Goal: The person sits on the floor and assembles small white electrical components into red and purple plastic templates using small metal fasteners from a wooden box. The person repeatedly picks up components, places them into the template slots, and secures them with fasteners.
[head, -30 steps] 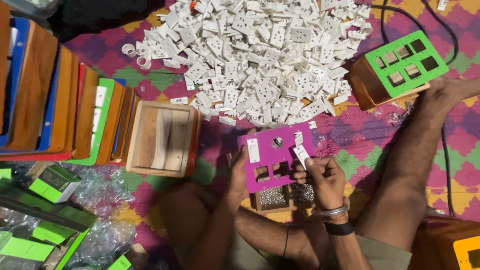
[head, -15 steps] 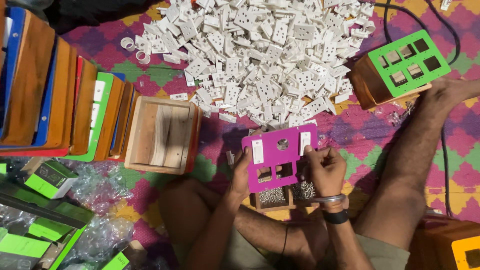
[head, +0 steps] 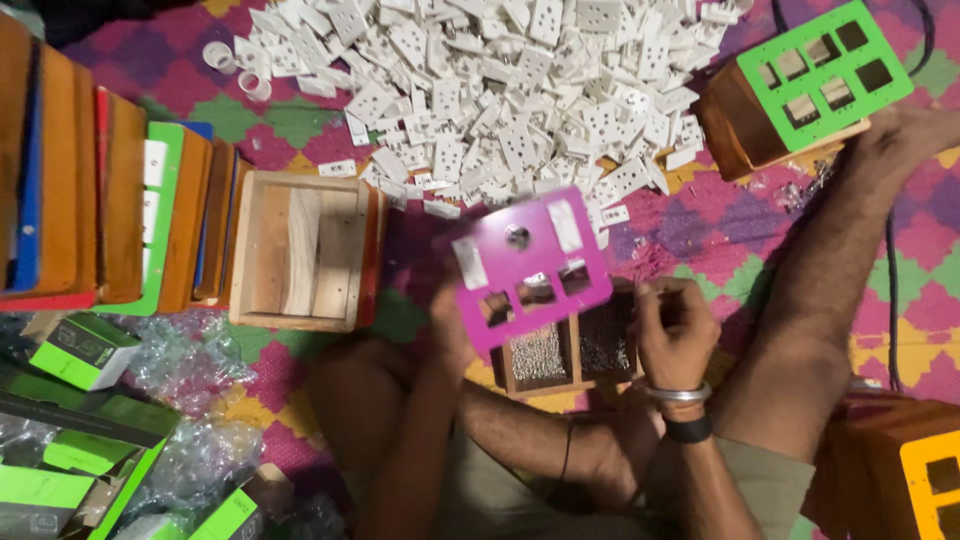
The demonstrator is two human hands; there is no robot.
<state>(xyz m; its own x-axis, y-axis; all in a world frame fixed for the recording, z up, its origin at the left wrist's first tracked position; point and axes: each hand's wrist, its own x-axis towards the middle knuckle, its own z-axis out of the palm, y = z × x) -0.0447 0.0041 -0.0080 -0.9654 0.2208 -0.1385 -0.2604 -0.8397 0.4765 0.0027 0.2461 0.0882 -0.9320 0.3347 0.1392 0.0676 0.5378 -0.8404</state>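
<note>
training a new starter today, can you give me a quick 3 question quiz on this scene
1. True or false: the left hand holds the magenta panel by its edge.
2. What lies heaped on the mat above the panel? A) white socket pieces B) green cartons C) coils of wire
3. Fill in: the right hand is over a small tray of ____.

Key
1. True
2. A, the pile of white socket pieces
3. Small metal parts, probably screws; too small to tell for sure
</note>
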